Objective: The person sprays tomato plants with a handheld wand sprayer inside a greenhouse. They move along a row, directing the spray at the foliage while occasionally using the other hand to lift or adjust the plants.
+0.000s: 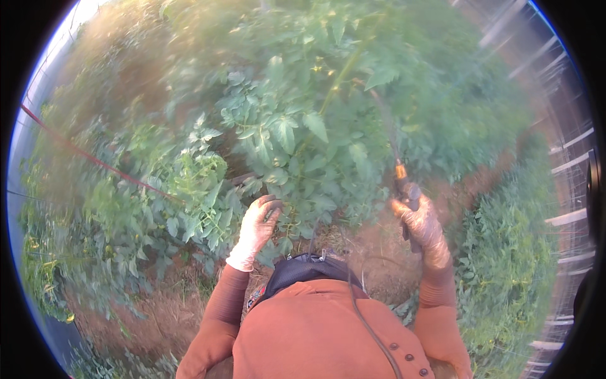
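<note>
Leafy tomato plants (287, 132) fill the space in front of me, with small yellow flowers among the leaves. My right hand (424, 224), in a thin pale glove, is closed around the dark handle of a wand-like tool (400, 172). The tool has an orange collar and a long thin rod that points up into the foliage, where its tip blurs. At the lower leaves, left of centre, is my left hand (259, 221), also gloved, with darkened fingertips. Its fingers are curled together; whatever may be between them is hidden.
A thin cable (372, 325) runs down over my orange-brown top. At my waist is a dark pouch (303, 268). A red line (104, 164) slants through the plants on the left. Brown soil (385, 252) shows between the rows, and another plant row (505, 265) stands at right.
</note>
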The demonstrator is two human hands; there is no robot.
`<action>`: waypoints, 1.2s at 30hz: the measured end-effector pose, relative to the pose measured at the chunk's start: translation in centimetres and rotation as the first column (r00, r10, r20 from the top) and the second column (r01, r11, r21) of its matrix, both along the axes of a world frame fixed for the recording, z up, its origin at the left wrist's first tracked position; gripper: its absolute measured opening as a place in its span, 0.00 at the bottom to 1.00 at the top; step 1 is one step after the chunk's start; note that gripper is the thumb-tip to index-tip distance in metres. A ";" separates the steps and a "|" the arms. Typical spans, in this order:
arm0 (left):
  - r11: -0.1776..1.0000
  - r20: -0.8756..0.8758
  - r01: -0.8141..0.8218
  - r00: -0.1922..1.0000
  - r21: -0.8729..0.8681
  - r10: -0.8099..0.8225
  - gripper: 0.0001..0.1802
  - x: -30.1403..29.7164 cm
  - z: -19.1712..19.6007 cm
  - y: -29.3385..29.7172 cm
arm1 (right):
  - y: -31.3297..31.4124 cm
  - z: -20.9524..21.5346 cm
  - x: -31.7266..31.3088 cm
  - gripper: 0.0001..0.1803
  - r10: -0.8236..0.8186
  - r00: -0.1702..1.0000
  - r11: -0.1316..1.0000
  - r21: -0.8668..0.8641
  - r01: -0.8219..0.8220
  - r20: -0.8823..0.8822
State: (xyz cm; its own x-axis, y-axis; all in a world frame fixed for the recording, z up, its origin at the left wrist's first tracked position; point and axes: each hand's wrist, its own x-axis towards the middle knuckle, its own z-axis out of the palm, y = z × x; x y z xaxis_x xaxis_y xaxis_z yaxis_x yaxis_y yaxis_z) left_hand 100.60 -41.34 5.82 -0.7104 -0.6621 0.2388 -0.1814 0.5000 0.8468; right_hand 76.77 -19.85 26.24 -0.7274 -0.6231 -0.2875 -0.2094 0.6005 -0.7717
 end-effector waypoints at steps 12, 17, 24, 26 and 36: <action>0.961 0.060 -0.250 0.964 -0.118 0.258 0.12 5.8 1.4 3.8 | 1.7 -2.7 -1.0 0.29 0.076 0.981 0.987 -0.150 -0.049 0.177; 0.783 -0.007 -0.570 0.809 -0.248 0.587 0.12 7.0 2.5 4.3 | 2.2 -5.8 -0.7 0.21 0.160 0.955 0.985 -0.106 -0.137 0.250; 0.651 0.006 -0.736 0.661 -0.186 0.750 0.15 10.0 1.4 3.5 | 2.1 -7.8 1.3 0.18 0.281 0.863 0.959 -0.096 -0.265 0.420; 0.630 0.005 -0.747 0.644 -0.213 0.765 0.16 11.1 0.5 3.0 | 1.9 -7.7 2.0 0.22 0.323 0.849 0.945 -0.095 -0.313 0.418; 0.833 0.369 -0.552 0.782 0.033 0.503 0.37 15.9 -3.7 -5.1 | -2.3 -8.3 11.0 0.27 0.399 0.812 0.899 -0.008 -0.437 0.426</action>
